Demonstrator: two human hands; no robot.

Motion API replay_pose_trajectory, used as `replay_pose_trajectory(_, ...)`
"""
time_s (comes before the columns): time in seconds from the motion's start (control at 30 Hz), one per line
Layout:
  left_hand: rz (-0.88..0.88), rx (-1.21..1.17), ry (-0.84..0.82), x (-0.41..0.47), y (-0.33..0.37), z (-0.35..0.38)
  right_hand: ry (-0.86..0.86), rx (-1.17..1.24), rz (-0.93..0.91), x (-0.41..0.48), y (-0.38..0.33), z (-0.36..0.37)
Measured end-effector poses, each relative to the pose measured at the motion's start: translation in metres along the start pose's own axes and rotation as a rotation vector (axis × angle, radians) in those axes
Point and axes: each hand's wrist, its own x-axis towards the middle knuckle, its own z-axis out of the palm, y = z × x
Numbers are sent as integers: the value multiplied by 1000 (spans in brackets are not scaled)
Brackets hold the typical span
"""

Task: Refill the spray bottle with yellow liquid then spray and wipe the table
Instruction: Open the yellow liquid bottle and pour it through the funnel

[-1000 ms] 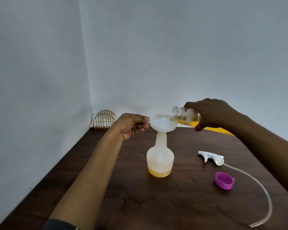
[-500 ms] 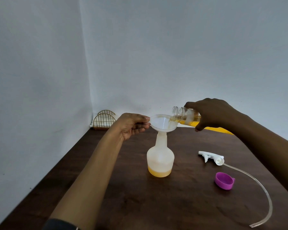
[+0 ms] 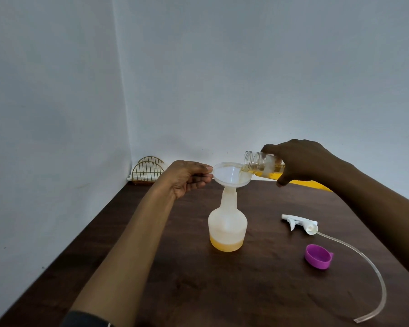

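One translucent spray bottle [image 3: 227, 227] stands upright near the middle of the table [image 3: 198, 291], its top off and a shallow layer of yellow liquid at its bottom. A white funnel [image 3: 230, 175] sits in its neck. The left hand [image 3: 187, 177] pinches the funnel's left rim between thumb and fingers. The right hand [image 3: 300, 161] grips a clear bottle [image 3: 257, 162], tipped almost level with its open mouth over the funnel's right rim and yellow liquid along its lower side. Toward the right edge lie the white trigger head [image 3: 299, 224], its long clear tube [image 3: 373, 274] curving toward the near edge, and a purple cap [image 3: 318, 256] just beside the tube. A yellow object [image 3: 312, 184] lies at the far edge, a gold wire rack [image 3: 148, 171] in the far left corner.
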Motion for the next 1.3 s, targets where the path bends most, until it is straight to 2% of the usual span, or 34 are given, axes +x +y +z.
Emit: replay_pose_trajectory(1.3, -7, 2, -1, 0, 1, 0, -13, -19, -15, 2, 0, -1)
